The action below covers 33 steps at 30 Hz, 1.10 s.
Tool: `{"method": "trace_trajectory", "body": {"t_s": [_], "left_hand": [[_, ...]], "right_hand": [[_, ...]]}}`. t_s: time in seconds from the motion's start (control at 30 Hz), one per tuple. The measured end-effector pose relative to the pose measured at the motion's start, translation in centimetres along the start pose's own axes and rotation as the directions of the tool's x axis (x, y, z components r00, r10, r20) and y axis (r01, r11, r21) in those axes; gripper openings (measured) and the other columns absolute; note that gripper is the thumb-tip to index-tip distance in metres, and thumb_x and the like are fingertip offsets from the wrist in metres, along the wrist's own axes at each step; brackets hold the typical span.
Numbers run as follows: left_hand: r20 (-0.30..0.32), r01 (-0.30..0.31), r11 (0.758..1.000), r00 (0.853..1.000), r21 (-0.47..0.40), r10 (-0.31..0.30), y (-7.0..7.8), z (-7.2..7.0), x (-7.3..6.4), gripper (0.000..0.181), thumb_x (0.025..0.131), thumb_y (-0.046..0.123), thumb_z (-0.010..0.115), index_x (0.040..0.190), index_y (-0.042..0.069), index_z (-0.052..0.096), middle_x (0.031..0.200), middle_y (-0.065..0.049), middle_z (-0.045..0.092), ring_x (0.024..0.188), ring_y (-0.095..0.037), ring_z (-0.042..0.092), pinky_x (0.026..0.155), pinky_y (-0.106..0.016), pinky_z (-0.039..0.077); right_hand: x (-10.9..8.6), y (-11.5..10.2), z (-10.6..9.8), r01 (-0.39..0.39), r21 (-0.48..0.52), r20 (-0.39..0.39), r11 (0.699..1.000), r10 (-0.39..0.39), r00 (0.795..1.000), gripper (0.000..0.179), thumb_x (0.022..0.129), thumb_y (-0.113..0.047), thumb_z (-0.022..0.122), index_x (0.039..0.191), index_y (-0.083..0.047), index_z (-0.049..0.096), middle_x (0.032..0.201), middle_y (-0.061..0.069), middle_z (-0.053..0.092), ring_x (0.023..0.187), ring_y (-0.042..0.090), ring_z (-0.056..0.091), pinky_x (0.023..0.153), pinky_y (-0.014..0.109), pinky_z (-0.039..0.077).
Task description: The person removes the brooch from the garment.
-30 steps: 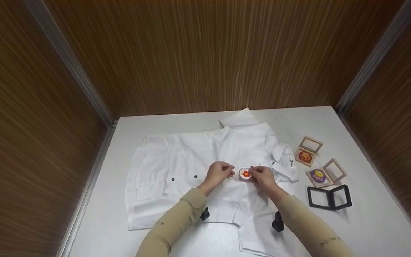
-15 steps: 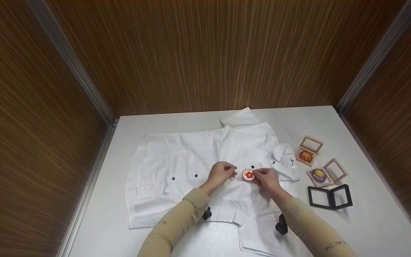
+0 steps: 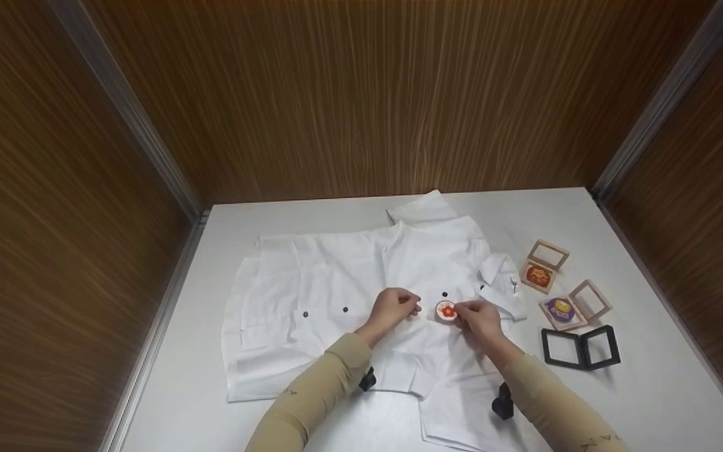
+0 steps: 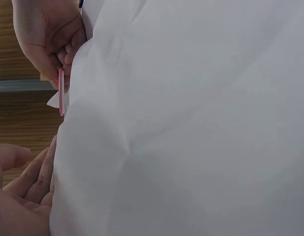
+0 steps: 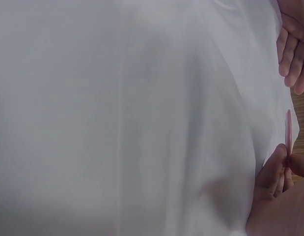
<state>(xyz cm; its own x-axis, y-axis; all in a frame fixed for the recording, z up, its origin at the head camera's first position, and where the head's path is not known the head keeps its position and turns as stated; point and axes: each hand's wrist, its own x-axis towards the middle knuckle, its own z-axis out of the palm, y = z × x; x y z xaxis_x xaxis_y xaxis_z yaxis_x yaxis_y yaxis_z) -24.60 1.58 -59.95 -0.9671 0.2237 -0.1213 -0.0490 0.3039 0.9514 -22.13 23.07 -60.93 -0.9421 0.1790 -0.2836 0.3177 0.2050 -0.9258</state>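
A round badge (image 3: 445,311), white with a red-orange flower, is pinched at its right edge by my right hand (image 3: 482,321). Seen edge-on in the right wrist view, the badge (image 5: 289,129) shows a thin pink rim between thumb and forefinger. My left hand (image 3: 393,308) hovers just left of the badge, fingers loosely bent, holding nothing. In the left wrist view its thumb stands apart from the fingers. Beneath both hands a white button-up shirt (image 3: 342,267) lies spread out, its collar end toward the right. Whether the badge touches the cloth I cannot tell.
On the right of the white table (image 3: 641,392) stand a wooden case with an orange-red badge (image 3: 538,275), another with a purple-yellow badge (image 3: 560,309), and a black open frame (image 3: 581,347). Brown wood-grain panels (image 3: 361,94) enclose the back and sides.
My right hand has carried the badge a little right and toward me, uncovering a dark shirt button. My left hand has drifted slightly right. The cases and frame have stayed put.
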Motion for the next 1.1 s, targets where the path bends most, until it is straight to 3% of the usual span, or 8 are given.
{"method": "trace_trajectory", "body": {"t_s": [0.2, 0.53, 0.73, 1.1], "left_hand": [[0.003, 0.031, 0.999, 1.000, -0.021, -0.031, 0.0, 0.6, -0.1, 0.019, 0.103, 0.008, 0.067, 0.108, -0.007, 0.077, 0.093, -0.020, 0.080, 0.085, -0.025, 0.079, 0.079, -0.033, 0.067], [0.007, 0.014, 1.000, 1.000, 0.012, -0.014, -0.1, 1.5, 0.0, 0.020, 0.102, 0.008, 0.067, 0.106, -0.008, 0.077, 0.090, -0.018, 0.080, 0.083, -0.024, 0.079, 0.072, -0.020, 0.063], [0.019, 0.004, 1.000, 1.000, -0.013, -0.004, -0.1, 2.1, -0.2, 0.019, 0.102, 0.006, 0.067, 0.107, -0.010, 0.076, 0.090, -0.019, 0.080, 0.078, -0.014, 0.076, 0.073, -0.019, 0.063], [0.047, 0.003, 1.000, 0.999, 0.005, -0.003, 0.3, 2.9, -0.5, 0.018, 0.103, 0.008, 0.067, 0.108, -0.007, 0.076, 0.092, -0.016, 0.080, 0.083, -0.017, 0.078, 0.076, -0.021, 0.064]], "right_hand": [[-0.3, 0.4, -0.5, 0.017, -0.027, -0.012, 1.000, -0.017, 1.000, 0.024, 0.100, -0.005, 0.069, 0.105, 0.019, 0.072, 0.065, -0.006, 0.065, 0.059, 0.002, 0.058, 0.056, 0.014, 0.048], [-0.7, 0.9, -1.3, -0.011, 0.004, -0.020, 1.000, 0.011, 1.000, 0.023, 0.100, -0.003, 0.068, 0.106, 0.019, 0.072, 0.066, -0.006, 0.067, 0.059, 0.003, 0.062, 0.056, 0.014, 0.051], [-0.9, 1.0, -1.8, -0.052, 0.036, -0.018, 0.998, 0.053, 0.998, 0.024, 0.102, -0.003, 0.066, 0.112, 0.019, 0.070, 0.071, -0.005, 0.069, 0.062, 0.004, 0.065, 0.058, 0.015, 0.053], [-1.6, 1.1, -3.0, -0.086, 0.101, -0.048, 0.991, 0.091, 0.995, 0.026, 0.102, -0.002, 0.065, 0.116, 0.019, 0.066, 0.074, -0.004, 0.068, 0.063, 0.003, 0.066, 0.060, 0.016, 0.058]]}}
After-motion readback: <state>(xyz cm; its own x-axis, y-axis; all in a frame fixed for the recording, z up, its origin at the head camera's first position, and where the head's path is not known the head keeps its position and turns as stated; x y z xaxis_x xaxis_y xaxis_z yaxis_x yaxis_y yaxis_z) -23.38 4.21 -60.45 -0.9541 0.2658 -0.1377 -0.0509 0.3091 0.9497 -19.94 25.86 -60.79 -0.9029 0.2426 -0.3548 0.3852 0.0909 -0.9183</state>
